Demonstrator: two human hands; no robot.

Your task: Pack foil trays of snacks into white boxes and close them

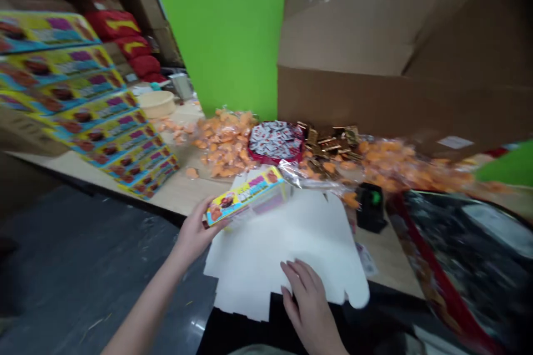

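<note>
On the table's near edge: left hand [195, 234] grasping one end of yellow printed box [245, 195], held over white card blanks [287, 233]; right hand [306, 295] unclenched, flat on the blanks; orange sweets [225, 141] and red tray [275, 143] just behind.

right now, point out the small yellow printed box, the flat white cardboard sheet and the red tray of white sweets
small yellow printed box [244, 195]: head view, its printed top face
flat white cardboard sheet [287, 238]: head view, its bare middle
red tray of white sweets [268, 160]: head view, its front rim
</note>
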